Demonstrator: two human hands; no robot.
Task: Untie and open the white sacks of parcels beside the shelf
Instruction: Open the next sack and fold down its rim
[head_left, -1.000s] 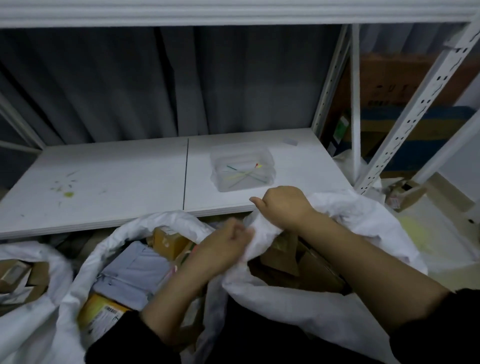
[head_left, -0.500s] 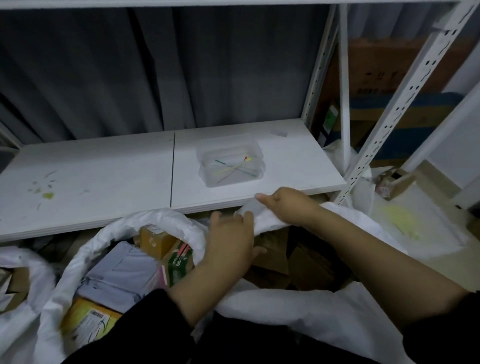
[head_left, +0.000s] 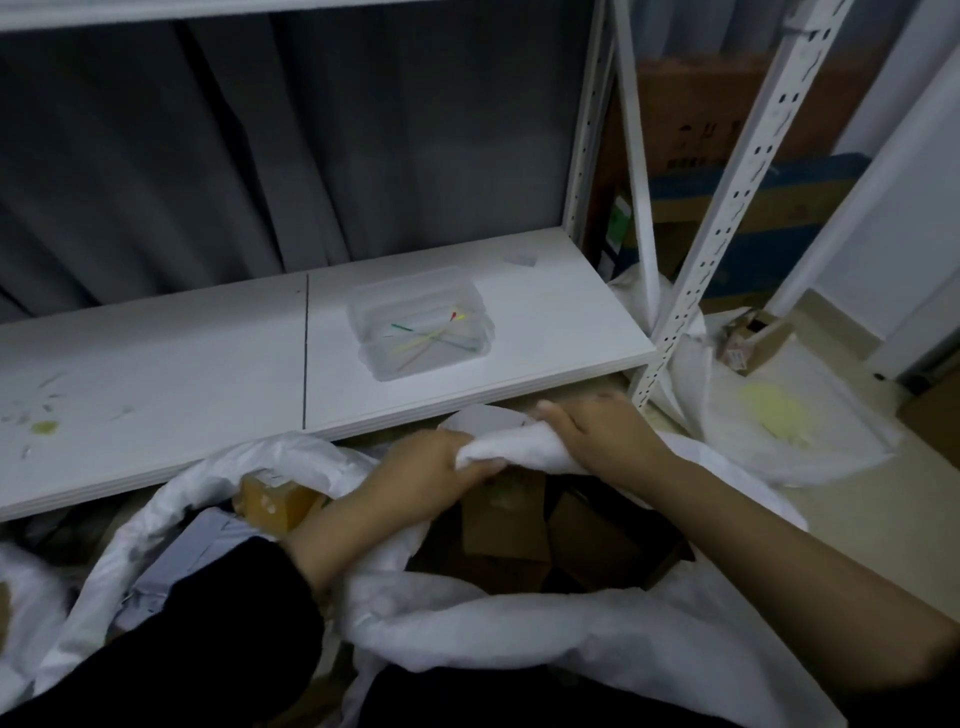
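nearly open: the sack's mouth is being spread below the shelf

the person is working on the white sack (head_left: 519, 629) that is sitting on the floor just in front of the shelf board (head_left: 156, 374), under the right end of its front edge. the left hand (head_left: 436, 467) is gripping a bunched fold of the sack's far rim, with its fingers curled round the cloth. the right hand (head_left: 597, 431) is clasping the same roll of cloth just beside it. neither hand is holding a tie, and no tie is showing on this rim.

the mouth is already gaping, and brown cardboard boxes (head_left: 504, 525) are showing inside it between the forearms. so the untying here looks done, and the hands seem to be widening or rolling back the rim.

to the left, a second sack (head_left: 249, 462) is lying open, showing a yellow parcel (head_left: 275, 501) and a grey parcel (head_left: 208, 545). beyond the shelf's upright post (head_left: 727, 208), another sack (head_left: 831, 447) is resting on the floor; whether it is untied is not clear. near the board's front edge, a clear plastic box (head_left: 421, 322) is holding a few coloured ties, probably ones taken off the sacks.

what is remaining, by the look of it, is finishing this rim and checking the sack past the post.
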